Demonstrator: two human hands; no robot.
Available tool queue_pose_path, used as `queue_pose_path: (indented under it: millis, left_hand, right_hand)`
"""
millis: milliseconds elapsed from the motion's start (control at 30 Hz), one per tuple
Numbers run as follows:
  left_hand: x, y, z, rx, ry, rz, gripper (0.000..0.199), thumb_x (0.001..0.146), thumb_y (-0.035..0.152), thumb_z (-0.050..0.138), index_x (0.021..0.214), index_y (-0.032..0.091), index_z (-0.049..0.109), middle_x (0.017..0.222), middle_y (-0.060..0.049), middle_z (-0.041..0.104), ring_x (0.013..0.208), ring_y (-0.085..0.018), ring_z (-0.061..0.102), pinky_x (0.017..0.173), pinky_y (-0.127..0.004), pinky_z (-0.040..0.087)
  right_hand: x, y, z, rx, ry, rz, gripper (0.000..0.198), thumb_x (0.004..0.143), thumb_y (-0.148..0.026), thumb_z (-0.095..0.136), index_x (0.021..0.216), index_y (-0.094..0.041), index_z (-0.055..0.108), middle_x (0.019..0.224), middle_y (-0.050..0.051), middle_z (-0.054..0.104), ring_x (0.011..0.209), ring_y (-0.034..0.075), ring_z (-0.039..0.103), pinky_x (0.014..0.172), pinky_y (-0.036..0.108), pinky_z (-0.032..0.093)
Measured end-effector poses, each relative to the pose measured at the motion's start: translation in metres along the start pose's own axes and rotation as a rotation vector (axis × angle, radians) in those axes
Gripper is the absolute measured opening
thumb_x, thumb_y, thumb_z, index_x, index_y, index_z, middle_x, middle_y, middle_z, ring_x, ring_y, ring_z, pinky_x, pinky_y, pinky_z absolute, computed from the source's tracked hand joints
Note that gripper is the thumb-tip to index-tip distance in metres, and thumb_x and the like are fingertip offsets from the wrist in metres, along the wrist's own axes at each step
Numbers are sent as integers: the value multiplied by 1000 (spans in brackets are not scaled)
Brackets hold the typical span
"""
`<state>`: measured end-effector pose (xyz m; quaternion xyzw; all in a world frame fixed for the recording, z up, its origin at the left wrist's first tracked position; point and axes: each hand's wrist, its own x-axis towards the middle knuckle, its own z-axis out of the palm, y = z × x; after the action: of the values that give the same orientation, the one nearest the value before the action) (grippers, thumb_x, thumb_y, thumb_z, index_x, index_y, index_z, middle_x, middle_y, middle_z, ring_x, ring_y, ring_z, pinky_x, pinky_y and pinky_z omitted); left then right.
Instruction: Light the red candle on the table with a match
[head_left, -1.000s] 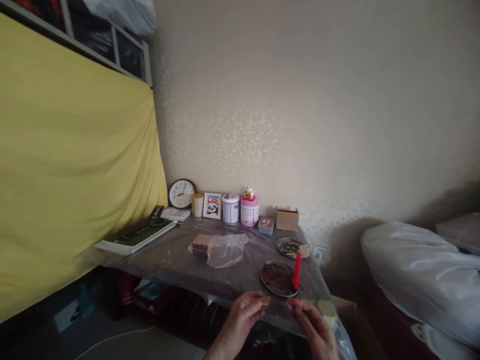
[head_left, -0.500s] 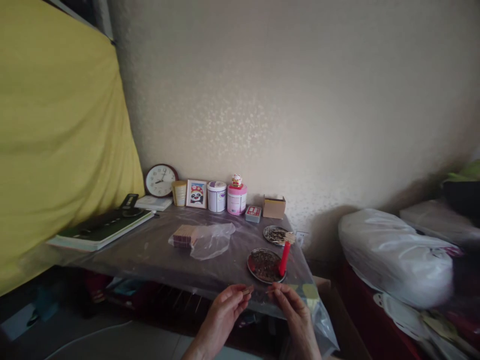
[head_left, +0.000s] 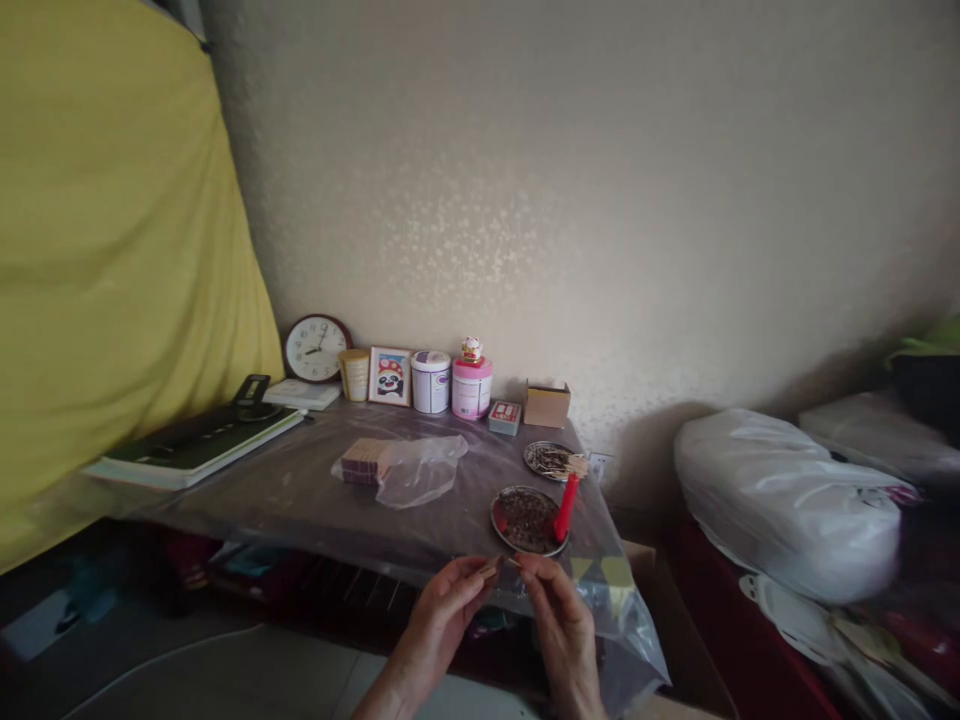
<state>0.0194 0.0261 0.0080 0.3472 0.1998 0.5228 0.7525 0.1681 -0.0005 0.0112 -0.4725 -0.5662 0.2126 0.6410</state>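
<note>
My left hand [head_left: 450, 602] is closed on a small brown matchbox [head_left: 489, 571], held just off the table's front edge. Between thumb and fingertips, my right hand [head_left: 551, 600] pinches a thin matchstick [head_left: 513, 562], its tip close beside the box. Whether the two touch is too small to tell. Beyond the hands lies a round metal plate [head_left: 525, 522] with dark burnt bits in it. A red candle [head_left: 567, 508] stands slightly tilted at that plate's right side. Behind it a second plate [head_left: 541, 460] carries a heap of matchsticks [head_left: 564, 465].
A brick-like pack of matchboxes [head_left: 364, 461] lies in clear plastic [head_left: 424, 472] on the covered table [head_left: 300, 510]. Along the wall stand a clock [head_left: 318, 348], a panda picture [head_left: 391, 377], two tins [head_left: 431, 383] and a cardboard box [head_left: 547, 404]. White bags [head_left: 787, 510] sit at right.
My right hand has moved left, bringing the matchstick up to the matchbox in my left hand. The view has shifted slightly.
</note>
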Motion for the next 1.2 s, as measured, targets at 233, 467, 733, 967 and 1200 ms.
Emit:
queue_pose_path:
  millis: [233,467,733,967,1200]
  left_hand:
    - [-3,-1,4,45,-4,0,20,77,22,62,95,15,67,97,-8,69,103,-23,57,98,-36,36]
    - [-2,-1,2,61,-3,-2,21,76,23,64,95,14,67,100,-10,69,102,-23,58,96,-36,37]
    - [-5,0,4,53,-2,13,17,76,22,63,92,14,67,99,-9,69,101,-23,58,96,-37,38]
    - [-3,-2,2,75,20,17,19,74,24,66,89,14,68,93,-8,70,96,-22,59,92,-35,39]
    - [-4,-2,3,57,14,23,18,75,24,65,90,15,67,95,-8,69,98,-22,59,94,-35,39]
  right_hand:
    - [-4,-2,-3,-298,-30,-182,13,84,-26,54,92,-22,65,88,3,71,83,16,67,77,22,52]
    - [-5,-3,-4,-342,-55,-260,16,87,-23,50,94,-22,64,91,4,72,85,17,68,78,24,53]
    - [-6,-3,-3,-336,-71,-281,19,87,-20,49,99,-22,63,95,5,70,90,17,67,81,25,52]
    - [-5,-8,-3,-345,-85,-303,18,87,-21,49,97,-23,64,97,6,69,92,18,65,82,28,52]
    - [-5,-6,-3,-356,-49,-290,16,87,-23,49,95,-23,64,92,5,70,87,17,66,79,27,52]
